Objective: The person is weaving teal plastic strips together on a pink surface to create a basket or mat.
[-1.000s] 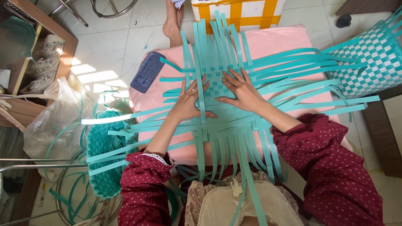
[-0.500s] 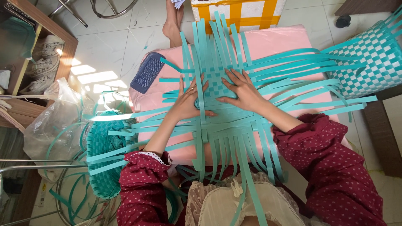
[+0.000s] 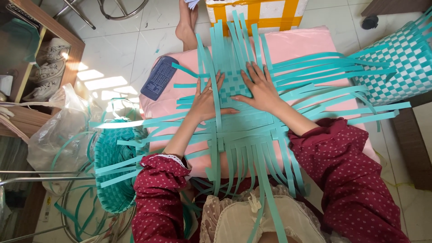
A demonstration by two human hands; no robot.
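Both hands lie flat and open, holding nothing: left hand [image 3: 206,101] and right hand [image 3: 260,87] press the teal woven strip mat [image 3: 245,121] on the pink cushion [image 3: 297,45], seemingly tightening the weave; the next strip likely needs threading

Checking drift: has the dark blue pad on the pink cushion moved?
No. The dark blue pad lies at the same corner of the pink cushion, by the same floor tile seam.

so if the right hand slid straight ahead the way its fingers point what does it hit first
The right hand lies flat, fingers pointing away up the pink cushion. It would likely cross the loose teal strips first, then the yellow-and-white box beyond.
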